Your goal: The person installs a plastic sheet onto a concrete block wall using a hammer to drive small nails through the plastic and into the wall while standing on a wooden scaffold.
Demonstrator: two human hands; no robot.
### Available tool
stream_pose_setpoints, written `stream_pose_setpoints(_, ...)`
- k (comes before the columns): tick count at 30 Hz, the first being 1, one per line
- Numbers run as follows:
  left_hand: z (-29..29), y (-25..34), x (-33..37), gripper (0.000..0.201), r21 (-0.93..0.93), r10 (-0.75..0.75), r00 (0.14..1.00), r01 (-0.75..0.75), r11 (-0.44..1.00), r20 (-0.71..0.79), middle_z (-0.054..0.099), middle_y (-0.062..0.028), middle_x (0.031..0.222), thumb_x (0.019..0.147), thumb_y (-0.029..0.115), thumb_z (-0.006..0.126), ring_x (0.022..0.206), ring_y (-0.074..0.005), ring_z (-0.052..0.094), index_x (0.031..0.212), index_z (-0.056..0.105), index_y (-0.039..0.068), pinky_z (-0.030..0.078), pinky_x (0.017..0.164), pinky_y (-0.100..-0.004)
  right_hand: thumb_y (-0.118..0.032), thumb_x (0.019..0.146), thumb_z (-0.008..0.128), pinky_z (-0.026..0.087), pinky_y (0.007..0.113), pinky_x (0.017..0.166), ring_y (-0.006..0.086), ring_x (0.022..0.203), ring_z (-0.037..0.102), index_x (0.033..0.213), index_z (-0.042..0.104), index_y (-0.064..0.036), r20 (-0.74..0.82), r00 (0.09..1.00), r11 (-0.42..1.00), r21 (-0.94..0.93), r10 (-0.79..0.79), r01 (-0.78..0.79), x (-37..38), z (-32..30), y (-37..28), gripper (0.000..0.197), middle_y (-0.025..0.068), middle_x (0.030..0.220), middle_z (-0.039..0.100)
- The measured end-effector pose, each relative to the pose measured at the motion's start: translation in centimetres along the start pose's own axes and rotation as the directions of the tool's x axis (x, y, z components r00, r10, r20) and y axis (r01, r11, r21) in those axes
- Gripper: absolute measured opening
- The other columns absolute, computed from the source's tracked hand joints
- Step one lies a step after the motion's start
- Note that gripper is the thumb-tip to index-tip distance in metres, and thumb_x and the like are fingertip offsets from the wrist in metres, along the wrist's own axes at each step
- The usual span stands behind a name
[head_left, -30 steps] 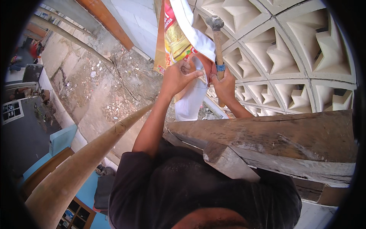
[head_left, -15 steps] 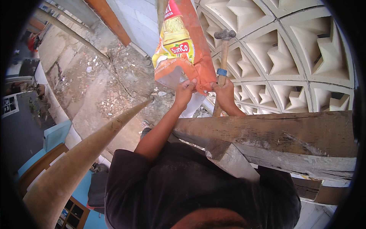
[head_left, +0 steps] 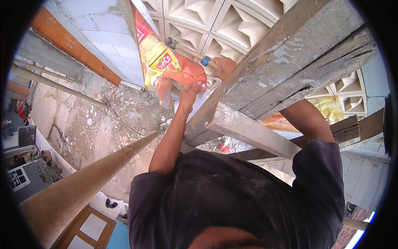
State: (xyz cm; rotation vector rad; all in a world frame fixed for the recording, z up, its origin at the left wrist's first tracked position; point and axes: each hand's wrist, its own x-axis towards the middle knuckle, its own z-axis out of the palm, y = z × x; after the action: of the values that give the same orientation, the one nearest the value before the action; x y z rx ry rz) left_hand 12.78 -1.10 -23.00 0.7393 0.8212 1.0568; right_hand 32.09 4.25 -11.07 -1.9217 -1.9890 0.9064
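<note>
One thick, weathered wooden beam (head_left: 286, 58) cuts slantwise across my view from the upper right, hiding most of my right forearm, and a shorter wooden brace (head_left: 251, 129) juts from its underside toward my right shoulder. On my left a smooth round pole (head_left: 93, 178) slopes up from the lower corner, its far end over rubble-strewn ground (head_left: 93, 124). Beyond my hands stand a pale lattice wall (head_left: 190, 10), a plain block wall (head_left: 107, 37) and an orange-brown board (head_left: 74, 46); another printed sheet (head_left: 331, 106) shows past my right arm. The printed banner (head_left: 164, 62) hangs ahead of me, just left of the beam, its long axis running from upper left down to lower right, with the orange bottom end nearest me and a loose flap curling at its lower edge. The hammer (head_left: 188, 50) lies beside it in my view, head to the upper left, handle slanting down to the right past a blue band (head_left: 205, 61). My left arm reaches up and forward, and my left hand (head_left: 188, 94) has thumb and fingers pinched on the banner's bottom corner. My right hand (head_left: 224, 67) comes out beyond the beam, fingers wrapped around the lower handle, partly hidden.
</note>
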Motion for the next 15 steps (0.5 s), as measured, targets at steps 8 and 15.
stream_pose_setpoints(8,-3.8,-0.6,3.2,0.030,-0.056,-0.284,0.930,0.305,0.951,0.235,0.072,-0.0096,0.102,0.102,0.031,0.064,0.090,-0.0196,0.071,0.108,0.067,0.002,0.057,0.078,-0.0345,-0.005,0.080,0.073,0.055,0.043,0.067,0.0248,0.075,0.072,0.100,0.071,0.0013,0.296,0.931,0.616,-0.781,0.214,0.106,-6.7,-11.7,-5.6,0.021,0.0145,0.083,0.072)
stream_pose_setpoints(15,-2.7,1.8,3.5,0.027,0.001,-0.298,0.912,0.310,0.951,0.283,0.071,-0.0096,0.103,0.102,0.029,0.063,0.092,-0.0217,0.071,0.106,0.066,0.002,0.057,0.081,-0.0377,-0.002,0.081,0.070,0.055,0.040,0.055,0.0244,0.066,0.069,0.095,0.070,0.0067,0.028,0.857,0.571,-0.757,0.515,-0.319,-17.4,-17.5,-10.8,0.017,0.0141,0.078,0.070)
